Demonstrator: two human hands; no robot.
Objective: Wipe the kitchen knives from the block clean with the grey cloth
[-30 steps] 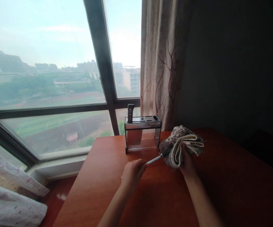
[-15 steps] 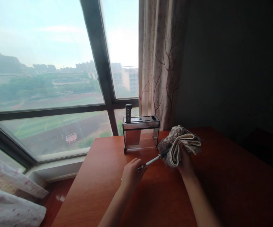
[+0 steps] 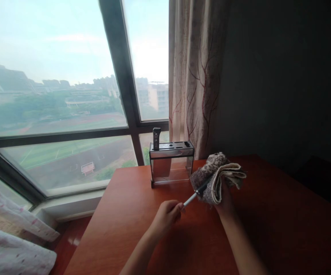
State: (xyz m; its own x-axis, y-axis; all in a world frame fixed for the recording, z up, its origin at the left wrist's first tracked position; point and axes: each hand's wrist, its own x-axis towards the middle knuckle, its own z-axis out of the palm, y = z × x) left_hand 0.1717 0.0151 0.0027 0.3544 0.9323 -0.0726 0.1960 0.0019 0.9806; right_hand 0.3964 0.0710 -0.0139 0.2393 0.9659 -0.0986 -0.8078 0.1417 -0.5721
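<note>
My right hand (image 3: 225,198) grips a bunched, fluffy grey-brown towel (image 3: 211,172) with folded cream-edged layers, above the table. From the towel's left side comes a slim pale rod with a black handle, seemingly a sharpening steel (image 3: 190,199). The handle lies against the towel, partly covered by it. My left hand (image 3: 168,215) is closed, thumb and fingers pinching the steel's lower left part; its tip is hidden there. Behind the hands stands a clear-sided knife block (image 3: 171,154), with one dark-handled knife (image 3: 156,138) upright in its left slot.
The reddish-brown wooden table (image 3: 119,221) reaches toward a window (image 3: 59,160) at its far left. A patterned curtain (image 3: 195,76) hangs behind the knife block. White curtain fabric (image 3: 16,248) lies at the lower left. A dark wall (image 3: 274,84) rises on the right.
My left hand has moved right along the steel, toward the towel, and its fingers have curled into a tighter pinch. The right hand and towel have hardly moved.
</note>
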